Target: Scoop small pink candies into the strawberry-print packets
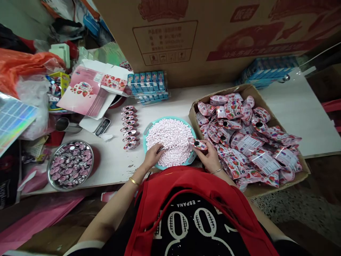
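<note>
A turquoise basin [145, 133] stands in front of me, heaped with small pale pink candies [172, 137]. My left hand [154, 155] is at the basin's near left side, its curled fingertips touching the heap; whatever lies between them is too small to tell. In my right hand [210, 158] is a strawberry-printed candy container [197, 143] with a dark opening facing up, held over the basin's right rim. Left of the basin, several similar containers [129, 128] form a column on the table. To the right, a cardboard box [194, 117] is full of more of them.
A steel bowl [91, 167] of pink and silver caps [70, 163] sits at the left. Behind it are a metal scoop [68, 125] and flat pink cartons [82, 89]. Blue packs [147, 87] stand before a large carton [170, 46] along the back.
</note>
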A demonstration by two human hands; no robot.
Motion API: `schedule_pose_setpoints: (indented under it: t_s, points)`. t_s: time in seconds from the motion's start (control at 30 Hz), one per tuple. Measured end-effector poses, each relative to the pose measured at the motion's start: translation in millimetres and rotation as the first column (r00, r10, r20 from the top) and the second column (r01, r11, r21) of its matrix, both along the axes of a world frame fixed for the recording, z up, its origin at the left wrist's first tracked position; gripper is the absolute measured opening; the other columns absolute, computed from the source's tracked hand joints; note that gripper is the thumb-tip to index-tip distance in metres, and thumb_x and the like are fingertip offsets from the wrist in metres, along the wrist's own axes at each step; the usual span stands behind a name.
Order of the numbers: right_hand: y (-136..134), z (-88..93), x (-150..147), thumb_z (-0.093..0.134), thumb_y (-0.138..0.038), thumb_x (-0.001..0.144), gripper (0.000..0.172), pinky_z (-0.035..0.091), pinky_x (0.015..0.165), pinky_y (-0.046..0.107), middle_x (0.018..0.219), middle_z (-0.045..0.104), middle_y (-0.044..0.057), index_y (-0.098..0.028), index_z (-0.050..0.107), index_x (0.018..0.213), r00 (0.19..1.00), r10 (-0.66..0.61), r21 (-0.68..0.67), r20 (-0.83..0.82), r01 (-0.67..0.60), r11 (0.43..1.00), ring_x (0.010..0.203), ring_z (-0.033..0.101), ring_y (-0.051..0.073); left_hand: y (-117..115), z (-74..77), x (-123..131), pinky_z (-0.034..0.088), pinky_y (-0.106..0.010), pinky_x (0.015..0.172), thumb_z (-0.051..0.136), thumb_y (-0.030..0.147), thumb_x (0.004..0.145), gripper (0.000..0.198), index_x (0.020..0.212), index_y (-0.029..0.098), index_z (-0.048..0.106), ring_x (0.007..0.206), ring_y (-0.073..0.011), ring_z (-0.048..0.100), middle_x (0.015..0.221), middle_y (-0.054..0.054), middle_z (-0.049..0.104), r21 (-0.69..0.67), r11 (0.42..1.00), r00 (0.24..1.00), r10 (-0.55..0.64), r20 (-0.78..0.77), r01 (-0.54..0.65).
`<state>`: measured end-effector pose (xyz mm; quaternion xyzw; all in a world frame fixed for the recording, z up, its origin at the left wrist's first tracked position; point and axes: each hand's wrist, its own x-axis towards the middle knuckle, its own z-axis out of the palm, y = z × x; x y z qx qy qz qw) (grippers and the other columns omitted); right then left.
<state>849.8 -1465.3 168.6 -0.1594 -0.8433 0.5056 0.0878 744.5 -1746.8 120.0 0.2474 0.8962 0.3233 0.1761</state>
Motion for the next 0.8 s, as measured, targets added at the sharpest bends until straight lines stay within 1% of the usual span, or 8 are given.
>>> schedule_pose_setpoints:
  t_s: [0.13, 0.23, 0.3, 0.37, 0.43, 0.57, 0.7, 0.8]
  points:
    - [0, 3.6, -10, 0.058, -0.036, 0.088, 0.027, 0.047, 0.092, 0.044, 0.108, 0.063, 0.012, -0.019, 0.056, 0.110, 0.992, 0.110, 0.209, -0.068, -0.094, 0.973, 0.104, 0.058, 0.028, -9, 28.2, -9, 0.048, -0.032, 0.085, 0.055, 0.038, 0.092, 0.026, 0.111, 0.020, 0.058, 0.095, -0.0194, 0.061, 0.103, -0.007, 0.065, 0.112, 0.992, 0.998, -0.048, -0.032, 0.051]
    - [-5, 6.3, -19, 0.056, -0.028, 0.088, 0.028, 0.047, 0.093, 0.046, 0.111, 0.062, 0.014, -0.017, 0.055, 0.114, 0.979, 0.190, 0.333, -0.074, -0.156, 0.930, 0.106, 0.056, 0.030, -8, 59.5, -15, 0.048, -0.032, 0.082, 0.054, 0.038, 0.093, 0.026, 0.111, 0.020, 0.058, 0.093, -0.0189, 0.061, 0.099, -0.006, 0.065, 0.095, 0.986, 0.988, -0.126, -0.084, 0.134]
    - [-10, 7.8, -25, 0.057, -0.023, 0.086, 0.029, 0.047, 0.093, 0.046, 0.111, 0.062, 0.014, -0.017, 0.055, 0.114, 0.967, 0.249, 0.373, -0.051, -0.213, 0.903, 0.106, 0.056, 0.030, -4, 81.8, -19, 0.048, -0.031, 0.081, 0.053, 0.038, 0.094, 0.025, 0.110, 0.020, 0.058, 0.092, -0.0186, 0.062, 0.099, -0.006, 0.065, 0.058, 0.981, 0.976, -0.180, -0.120, 0.188]
    - [-16, 9.3, -31, 0.058, -0.019, 0.083, 0.031, 0.047, 0.094, 0.046, 0.111, 0.062, 0.013, -0.017, 0.056, 0.114, 0.953, 0.301, 0.376, -0.029, -0.269, 0.887, 0.105, 0.055, 0.030, 3, 103.3, -22, 0.048, -0.031, 0.081, 0.052, 0.036, 0.095, 0.024, 0.110, 0.019, 0.058, 0.094, -0.0190, 0.062, 0.101, -0.007, 0.066, -0.012, 0.971, 0.960, -0.237, -0.148, 0.238]
    - [-22, 10.4, -34, 0.057, -0.016, 0.082, 0.032, 0.046, 0.094, 0.046, 0.111, 0.062, 0.013, -0.018, 0.056, 0.114, 0.944, 0.328, 0.359, -0.017, -0.301, 0.884, 0.106, 0.055, 0.030, 12, 123.6, -25, 0.048, -0.033, 0.082, 0.051, 0.033, 0.095, 0.021, 0.109, 0.018, 0.059, 0.096, -0.0204, 0.061, 0.101, -0.007, 0.066, -0.128, 0.950, 0.940, -0.303, -0.158, 0.285]
    - [-29, 10.7, -37, 0.057, -0.015, 0.080, 0.034, 0.047, 0.094, 0.046, 0.111, 0.062, 0.012, -0.018, 0.056, 0.114, 0.940, 0.341, 0.327, -0.010, -0.319, 0.889, 0.106, 0.055, 0.030, 33, 158.7, -27, 0.048, -0.034, 0.074, 0.052, 0.027, 0.093, 0.017, 0.103, 0.017, 0.062, 0.093, -0.0239, 0.062, 0.097, -0.007, 0.067, -0.414, 0.854, 0.901, -0.406, -0.153, 0.314]
    - [-31, 8.8, -36, 0.057, -0.015, 0.080, 0.033, 0.047, 0.093, 0.045, 0.110, 0.062, 0.012, -0.018, 0.056, 0.113, 0.938, 0.345, 0.296, -0.029, -0.321, 0.899, 0.104, 0.056, 0.029, 53, 181.8, -22, 0.044, -0.035, 0.061, 0.052, 0.024, 0.092, 0.014, 0.093, 0.016, 0.063, 0.083, -0.0259, 0.062, 0.089, -0.007, 0.065, -0.608, 0.739, 0.853, -0.488, -0.185, 0.290]
    - [-32, 7.1, -35, 0.056, -0.016, 0.081, 0.033, 0.047, 0.093, 0.045, 0.110, 0.062, 0.012, -0.019, 0.056, 0.114, 0.937, 0.346, 0.280, -0.042, -0.321, 0.905, 0.105, 0.056, 0.029, 64, 192.2, -17, 0.042, -0.035, 0.057, 0.051, 0.016, 0.090, 0.012, 0.090, 0.015, 0.063, 0.081, -0.0266, 0.060, 0.086, -0.009, 0.063, -0.655, 0.697, 0.804, -0.550, -0.225, 0.293]
